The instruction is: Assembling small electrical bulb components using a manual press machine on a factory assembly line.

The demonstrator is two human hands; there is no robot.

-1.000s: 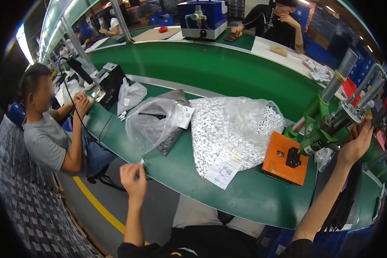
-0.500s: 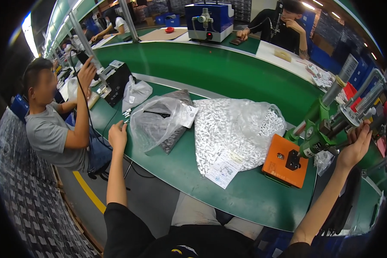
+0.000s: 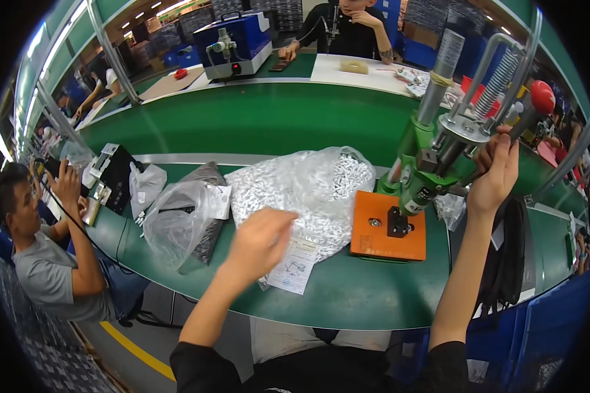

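My left hand (image 3: pixel 259 243) is over the near side of a big clear bag of small white parts (image 3: pixel 275 190), above a printed paper label (image 3: pixel 292 267). Its fingers look pressed together, a little smeared by motion; whatever they hold cannot be made out. At the right, my right hand (image 3: pixel 495 175) is raised with its fingers closed round the lever (image 3: pixel 523 124) of a green hand press (image 3: pixel 416 173), below the lever's red ball knob (image 3: pixel 543 97). Under the press head sits an orange base plate (image 3: pixel 380 239) carrying a small black fixture (image 3: pixel 398 224).
An open clear bag of dark parts (image 3: pixel 206 239) and a small white bag (image 3: pixel 146 187) lie left on the green table (image 3: pixel 347 301). A co-worker (image 3: pixel 52 262) sits at the left; another person (image 3: pixel 344 33) sits across the green divider. A black bag (image 3: pixel 505 262) hangs at the right.
My left hand has moved right, from the small white pieces by the dark-parts bag to over the white-parts bag. My right hand stays at the lever. The view has turned right.
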